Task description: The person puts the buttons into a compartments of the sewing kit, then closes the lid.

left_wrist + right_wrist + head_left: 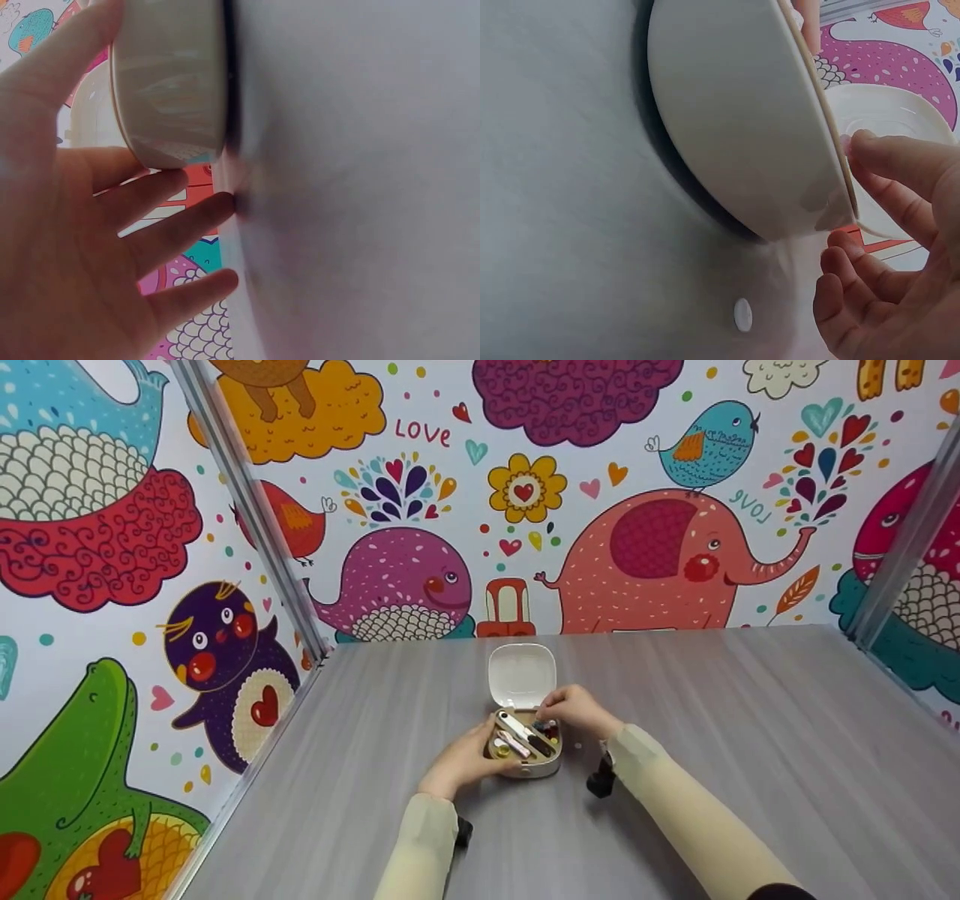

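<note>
A white box (536, 770) with rounded corners stands on the table, its lid (523, 676) tipped up at the back. My left hand (466, 757) holds its left side, thumb at the front and index finger farther back; the other fingers spread (184, 232). Inside lie a slim white tool (516, 725) with a black end, a shorter pale stick (513, 744), a yellow round piece (502, 751) and small dark-red items (552, 729). At the back right rim, thumb and index finger of my right hand (581, 711) pinch a small pinkish piece (845, 144).
A small white disc (742, 315) lies on the grey table (705, 780) just right of the box. Behind and to the left rise walls printed with cartoon animals (645, 562), joined by a metal corner post (255, 502).
</note>
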A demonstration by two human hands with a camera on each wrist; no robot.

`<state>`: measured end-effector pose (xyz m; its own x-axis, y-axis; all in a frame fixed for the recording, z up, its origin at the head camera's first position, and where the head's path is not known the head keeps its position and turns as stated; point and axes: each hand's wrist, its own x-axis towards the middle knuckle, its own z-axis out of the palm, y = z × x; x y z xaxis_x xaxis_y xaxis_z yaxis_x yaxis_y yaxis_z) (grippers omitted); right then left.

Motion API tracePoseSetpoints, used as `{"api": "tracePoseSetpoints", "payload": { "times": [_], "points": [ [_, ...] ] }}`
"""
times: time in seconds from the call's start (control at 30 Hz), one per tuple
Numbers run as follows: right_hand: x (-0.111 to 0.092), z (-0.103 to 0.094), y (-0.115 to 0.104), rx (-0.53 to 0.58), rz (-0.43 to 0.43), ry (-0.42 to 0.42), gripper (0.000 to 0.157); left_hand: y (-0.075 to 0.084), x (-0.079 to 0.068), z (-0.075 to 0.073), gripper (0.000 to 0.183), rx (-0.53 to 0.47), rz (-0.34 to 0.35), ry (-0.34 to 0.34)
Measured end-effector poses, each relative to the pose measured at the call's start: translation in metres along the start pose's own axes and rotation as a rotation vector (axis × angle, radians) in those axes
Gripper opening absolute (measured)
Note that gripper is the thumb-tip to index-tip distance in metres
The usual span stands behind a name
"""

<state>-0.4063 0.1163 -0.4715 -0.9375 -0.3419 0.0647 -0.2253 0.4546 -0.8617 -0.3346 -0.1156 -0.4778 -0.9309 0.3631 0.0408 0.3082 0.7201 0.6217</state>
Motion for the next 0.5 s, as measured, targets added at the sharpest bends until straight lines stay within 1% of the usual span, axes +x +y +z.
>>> {"api": "tracePoseSetpoints", "payload": {
  "times": [0.27, 0.37, 0.5],
  "points": [
    [0.0038, 0.0031, 0.001, 0.014, -0.018, 0.008, 0.008, 0.0014, 0.001, 0.0003, 0.102, 0.006, 0.012, 0.004],
    [0.0044, 0.0056, 0.0006, 0.024, 0.005, 0.011, 0.007, 0.0008, 0.0014, 0.0005, 0.101, 0.014, 0.015, 0.003],
    [0.0043, 0.0098, 0.0009, 0.028, 0.013, 0.018, 0.007, -0.0006, 0.0008, 0.0012, 0.101, 0.016, 0.011, 0.003]
  ]
}}
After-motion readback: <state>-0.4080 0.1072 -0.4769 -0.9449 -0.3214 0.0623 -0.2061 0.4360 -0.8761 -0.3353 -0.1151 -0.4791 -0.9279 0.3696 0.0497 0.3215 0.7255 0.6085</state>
